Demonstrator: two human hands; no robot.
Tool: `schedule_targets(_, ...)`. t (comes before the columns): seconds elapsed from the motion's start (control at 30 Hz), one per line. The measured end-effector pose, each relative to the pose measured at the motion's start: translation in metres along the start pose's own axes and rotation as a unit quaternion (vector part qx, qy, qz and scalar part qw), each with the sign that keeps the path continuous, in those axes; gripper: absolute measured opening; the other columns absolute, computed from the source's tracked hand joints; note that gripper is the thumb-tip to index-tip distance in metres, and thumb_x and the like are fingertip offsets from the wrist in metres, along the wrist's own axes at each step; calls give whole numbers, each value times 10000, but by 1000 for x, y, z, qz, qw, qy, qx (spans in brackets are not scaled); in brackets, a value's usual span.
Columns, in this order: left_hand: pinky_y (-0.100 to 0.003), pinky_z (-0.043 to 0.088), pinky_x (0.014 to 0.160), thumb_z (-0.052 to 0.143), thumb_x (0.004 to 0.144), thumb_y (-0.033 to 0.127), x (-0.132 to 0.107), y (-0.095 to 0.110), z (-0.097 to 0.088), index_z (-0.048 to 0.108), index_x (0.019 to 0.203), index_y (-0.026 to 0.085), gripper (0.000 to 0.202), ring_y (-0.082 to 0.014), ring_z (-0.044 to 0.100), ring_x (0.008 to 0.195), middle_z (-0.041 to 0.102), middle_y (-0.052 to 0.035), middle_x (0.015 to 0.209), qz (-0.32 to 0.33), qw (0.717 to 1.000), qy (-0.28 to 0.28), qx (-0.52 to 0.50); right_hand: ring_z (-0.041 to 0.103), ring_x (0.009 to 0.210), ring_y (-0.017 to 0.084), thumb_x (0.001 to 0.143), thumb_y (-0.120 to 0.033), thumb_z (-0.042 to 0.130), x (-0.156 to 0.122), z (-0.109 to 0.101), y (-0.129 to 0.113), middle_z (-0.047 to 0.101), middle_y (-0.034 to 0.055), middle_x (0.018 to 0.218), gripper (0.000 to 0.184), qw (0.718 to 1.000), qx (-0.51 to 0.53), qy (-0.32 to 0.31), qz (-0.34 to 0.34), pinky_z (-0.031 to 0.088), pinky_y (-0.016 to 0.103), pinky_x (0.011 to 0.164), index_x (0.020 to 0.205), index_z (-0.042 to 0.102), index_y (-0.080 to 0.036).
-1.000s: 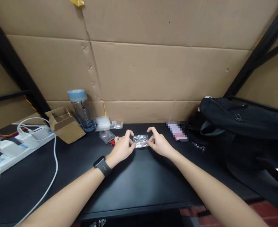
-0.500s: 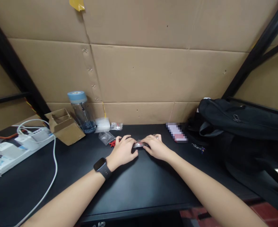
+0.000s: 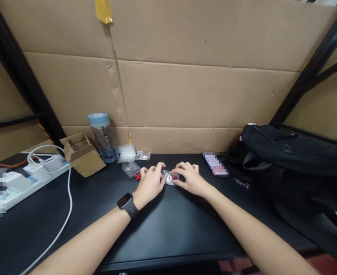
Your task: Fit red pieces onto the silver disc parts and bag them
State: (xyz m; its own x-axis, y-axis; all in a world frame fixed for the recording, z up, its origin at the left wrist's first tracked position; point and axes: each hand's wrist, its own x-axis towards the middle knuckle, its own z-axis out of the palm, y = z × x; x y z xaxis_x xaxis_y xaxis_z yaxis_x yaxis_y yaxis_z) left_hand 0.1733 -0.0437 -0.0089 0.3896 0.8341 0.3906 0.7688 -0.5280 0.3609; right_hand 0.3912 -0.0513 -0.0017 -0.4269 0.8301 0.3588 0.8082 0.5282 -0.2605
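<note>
A small clear plastic bag (image 3: 170,177) with red pieces inside lies on the black desk (image 3: 168,225), between my two hands. My left hand (image 3: 150,183), with a black watch on the wrist, pinches the bag's left end with curled fingers. My right hand (image 3: 190,178) has its fingers bent over the bag's right end and presses on it. Small red pieces (image 3: 138,176) lie loose on the desk just left of my left hand.
Behind my hands are more small clear bags (image 3: 130,168), a water bottle (image 3: 104,137) with a blue lid, an open cardboard box (image 3: 82,153), and a power strip (image 3: 19,182) with a white cable. A black backpack (image 3: 297,160) fills the right. Cardboard walls stand behind.
A second ago both hands held the bag up and stretched flat between them. They have since lowered it to the desk and closed in over it, so it now looks crumpled.
</note>
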Motion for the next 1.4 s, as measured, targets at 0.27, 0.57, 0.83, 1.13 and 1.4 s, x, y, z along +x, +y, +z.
schedule_targets(0.27,-423,282,850,461,1014,234,-1,-2,-5,666,1031,231,205,-247,586,1030,732,-66,976,70,994,-16,88,623,1027,214,970,-298,656,9,8,-4,728,25,1135,171,1000,1,-24,-21,277,395,880,1110,741,-348)
schedule_targets(0.57,-457,289,849,588,947,265,-5,-8,-6,769,911,238,187,-277,517,1085,705,-82,1035,56,994,-11,93,684,1024,276,836,-293,770,9,7,3,774,76,1094,283,999,2,-4,36,387,424,940,1107,725,-225)
schedule_targets(0.83,-441,309,837,531,966,225,-8,-4,-4,757,945,249,228,-271,507,1106,672,-71,1053,94,991,-33,92,723,970,213,867,-155,718,8,15,7,793,37,1060,187,997,68,31,21,474,337,919,1039,753,-219)
schedule_targets(1.13,-473,331,885,549,948,251,-7,-3,-11,761,1000,266,218,-301,501,1127,672,-97,1042,104,988,-25,112,658,1088,266,870,-341,748,4,9,-3,715,88,1224,304,1000,-1,4,0,414,431,964,1165,727,-268)
schedule_targets(1.4,-482,346,942,512,944,281,11,-52,-67,738,1026,246,243,-325,526,1142,697,-112,1132,6,982,49,184,678,1027,230,920,-288,686,35,18,6,687,96,1174,286,999,-31,-21,7,472,351,922,1196,718,-220)
